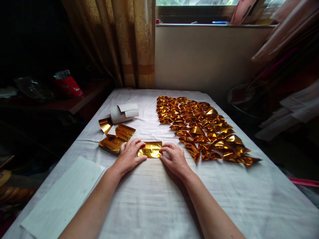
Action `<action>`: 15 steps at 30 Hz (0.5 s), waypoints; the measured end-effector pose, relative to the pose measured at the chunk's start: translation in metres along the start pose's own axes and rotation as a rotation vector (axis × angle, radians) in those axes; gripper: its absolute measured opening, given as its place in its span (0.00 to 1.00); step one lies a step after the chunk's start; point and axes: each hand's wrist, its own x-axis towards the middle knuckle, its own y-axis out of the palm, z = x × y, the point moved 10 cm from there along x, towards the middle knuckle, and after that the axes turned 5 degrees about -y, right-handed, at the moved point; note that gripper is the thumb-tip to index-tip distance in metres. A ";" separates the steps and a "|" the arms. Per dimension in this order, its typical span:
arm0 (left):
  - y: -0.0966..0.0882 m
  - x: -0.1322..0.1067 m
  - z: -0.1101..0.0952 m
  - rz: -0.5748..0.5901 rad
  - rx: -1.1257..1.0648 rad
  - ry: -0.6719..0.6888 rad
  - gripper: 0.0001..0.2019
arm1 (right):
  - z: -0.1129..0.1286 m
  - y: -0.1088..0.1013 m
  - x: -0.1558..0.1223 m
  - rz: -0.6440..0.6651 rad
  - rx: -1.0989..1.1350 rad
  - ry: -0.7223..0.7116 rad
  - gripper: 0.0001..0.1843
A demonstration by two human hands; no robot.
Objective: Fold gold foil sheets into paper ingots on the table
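Note:
A folded strip of shiny gold foil paper (152, 150) lies flat on the white cloth in front of me, creased along its length. My left hand (130, 153) holds its left end, thumb at the near edge and fingers at the far edge. At the right end, my right hand (174, 157) pinches the strip between thumb and curled fingers. Just beyond my left hand are loose curled gold foil sheets (124, 132), one partly behind the fingers. A rolled stack of white-backed paper (124, 113) sits behind them.
Several rows of folded gold foil pieces (199, 127) cover the table's right side. White printed sheets (64, 196) lie at the near left, by my left forearm. A dark side table with a red container (68, 84) stands left; a curtain (124, 43) hangs behind.

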 end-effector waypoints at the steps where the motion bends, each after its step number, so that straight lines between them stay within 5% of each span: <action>1: 0.002 0.000 0.004 0.005 -0.010 0.004 0.22 | 0.000 0.000 0.000 -0.003 -0.001 -0.002 0.06; 15: 0.007 -0.006 0.021 0.033 -0.115 0.069 0.25 | -0.001 -0.001 -0.001 -0.034 0.004 -0.028 0.05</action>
